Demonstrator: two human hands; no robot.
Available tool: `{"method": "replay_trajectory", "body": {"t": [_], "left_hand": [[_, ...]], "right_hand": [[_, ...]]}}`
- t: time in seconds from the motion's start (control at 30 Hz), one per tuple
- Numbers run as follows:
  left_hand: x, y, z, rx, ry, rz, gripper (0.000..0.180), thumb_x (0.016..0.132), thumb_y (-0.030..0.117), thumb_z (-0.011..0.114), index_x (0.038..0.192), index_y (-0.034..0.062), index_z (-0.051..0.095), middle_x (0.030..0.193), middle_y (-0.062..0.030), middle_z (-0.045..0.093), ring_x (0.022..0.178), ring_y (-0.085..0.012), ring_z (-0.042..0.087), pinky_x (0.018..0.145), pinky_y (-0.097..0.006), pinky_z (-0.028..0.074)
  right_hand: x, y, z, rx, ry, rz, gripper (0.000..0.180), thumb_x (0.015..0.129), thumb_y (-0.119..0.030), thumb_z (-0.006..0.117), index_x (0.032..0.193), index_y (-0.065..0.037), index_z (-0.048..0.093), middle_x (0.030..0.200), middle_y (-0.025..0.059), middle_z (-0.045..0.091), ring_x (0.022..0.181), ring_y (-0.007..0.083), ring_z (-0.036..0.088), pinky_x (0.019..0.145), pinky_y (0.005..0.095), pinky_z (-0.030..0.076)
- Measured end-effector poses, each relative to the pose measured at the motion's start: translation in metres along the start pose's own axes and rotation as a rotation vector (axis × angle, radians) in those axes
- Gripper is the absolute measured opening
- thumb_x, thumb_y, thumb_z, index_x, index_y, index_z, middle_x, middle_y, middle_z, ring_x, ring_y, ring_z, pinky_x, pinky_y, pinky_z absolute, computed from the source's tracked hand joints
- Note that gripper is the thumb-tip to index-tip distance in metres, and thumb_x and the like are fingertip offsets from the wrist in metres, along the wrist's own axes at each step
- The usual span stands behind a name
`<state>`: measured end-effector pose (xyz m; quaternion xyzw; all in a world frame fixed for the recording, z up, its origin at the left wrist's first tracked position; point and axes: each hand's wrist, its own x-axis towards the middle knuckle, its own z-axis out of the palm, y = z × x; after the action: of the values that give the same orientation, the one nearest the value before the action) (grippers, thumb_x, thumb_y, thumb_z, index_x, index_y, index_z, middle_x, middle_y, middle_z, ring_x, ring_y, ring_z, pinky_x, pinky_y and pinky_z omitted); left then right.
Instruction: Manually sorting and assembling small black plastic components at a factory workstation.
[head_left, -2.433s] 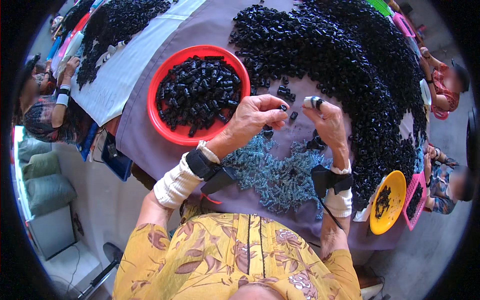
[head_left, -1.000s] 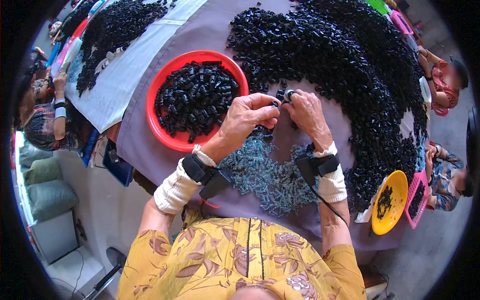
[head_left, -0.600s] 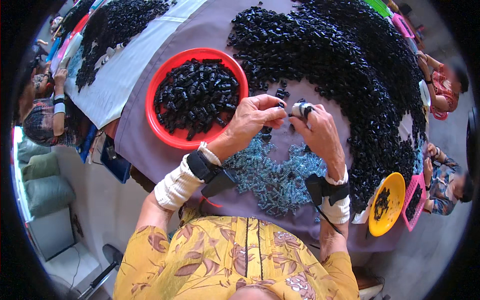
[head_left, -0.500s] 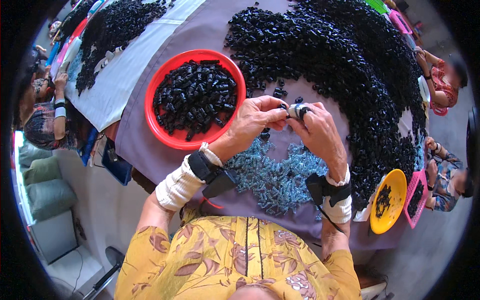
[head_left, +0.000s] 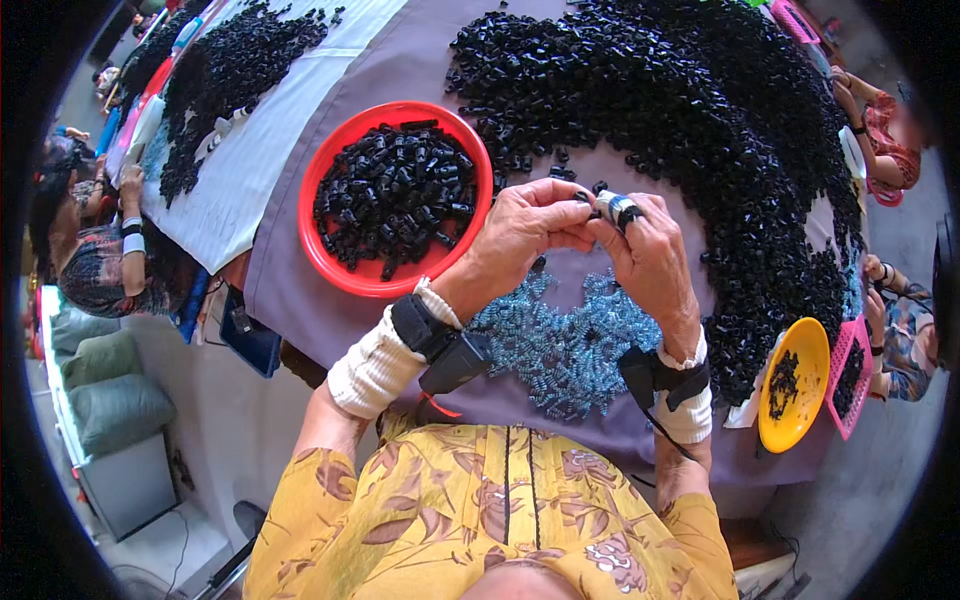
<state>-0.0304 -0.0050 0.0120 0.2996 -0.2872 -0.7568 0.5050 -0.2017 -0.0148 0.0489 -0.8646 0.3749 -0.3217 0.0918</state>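
Note:
My left hand (head_left: 520, 230) and my right hand (head_left: 655, 250) meet above the cloth, both closed in a pinch. Between the left fingertips is a small black plastic part (head_left: 582, 197), mostly covered by the fingers. The right fingertips press against the same spot, and whatever else they grip is hidden. White tape and a black band wrap a right finger. Just below the hands spreads a pile of small bluish metal springs (head_left: 570, 345). To the left, a red basin (head_left: 312, 235) holds many short black tubular parts (head_left: 395, 195).
A huge heap of black plastic pieces (head_left: 640, 90) covers the far and right side of the grey-purple cloth (head_left: 290, 270). At right lie a yellow bowl (head_left: 815, 400) and a pink basket (head_left: 845, 410). Other people sit along the left and right sides.
The view has shifted slightly. My hands stay together at the fingertips, a little farther right in the picture, still working on the small black part.

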Motion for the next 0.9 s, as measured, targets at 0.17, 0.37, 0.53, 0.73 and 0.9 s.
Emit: {"method": "replay_trajectory", "body": {"t": [0.17,0.37,0.53,0.73,0.9], "left_hand": [[-0.003,0.003,0.003,0.06,-0.004,0.016,0.022,0.088,0.009,0.059,0.106,-0.0024,0.058,0.092,-0.0097,0.065,0.077,-0.0161,0.065,0.072,-0.029,0.055],[-0.005,0.005,0.01,0.284,0.02,0.106,0.025,0.085,0.013,0.064,0.105,-0.0017,0.061,0.086,-0.0069,0.066,0.072,-0.01,0.062,0.066,-0.022,0.052],[-0.005,0.003,0.012,0.43,0.018,0.166,0.025,0.086,0.012,0.063,0.107,-0.0018,0.062,0.085,-0.0037,0.065,0.071,-0.0065,0.059,0.064,-0.019,0.05],[-0.005,0.001,0.011,0.529,0.027,0.194,0.024,0.086,0.01,0.062,0.107,-0.0015,0.063,0.082,-0.0019,0.064,0.07,-0.005,0.057,0.063,-0.018,0.048],[-0.003,-0.003,0.011,0.612,0.034,0.231,0.022,0.086,0.007,0.061,0.106,-0.0013,0.064,0.079,-0.0013,0.063,0.069,-0.0045,0.055,0.061,-0.019,0.047]], "right_hand": [[0.0,0.0,-0.004,-0.059,-0.005,-0.028,0.019,0.078,-0.015,0.065,0.088,0.002,0.062,0.078,0.014,0.06,0.075,0.0308,0.057,0.074,0.0391,0.044],[0.006,0.003,-0.011,-0.007,0.073,-0.025,0.017,0.078,-0.013,0.066,0.085,0.002,0.063,0.075,0.013,0.061,0.072,0.0291,0.058,0.072,0.0383,0.044],[0.008,0.002,-0.012,-0.066,0.031,-0.032,0.017,0.078,-0.014,0.065,0.084,0.002,0.062,0.075,0.0123,0.061,0.071,0.0271,0.058,0.074,0.0382,0.042],[0.006,0.001,-0.012,-0.101,0.004,-0.051,0.016,0.08,-0.014,0.064,0.083,0.002,0.062,0.074,0.0115,0.06,0.071,0.0263,0.058,0.076,0.038,0.042],[0.003,0.0,-0.012,-0.115,-0.01,-0.053,0.015,0.082,-0.013,0.062,0.082,0.002,0.061,0.074,0.0112,0.059,0.072,0.0259,0.057,0.076,0.038,0.042]]}}
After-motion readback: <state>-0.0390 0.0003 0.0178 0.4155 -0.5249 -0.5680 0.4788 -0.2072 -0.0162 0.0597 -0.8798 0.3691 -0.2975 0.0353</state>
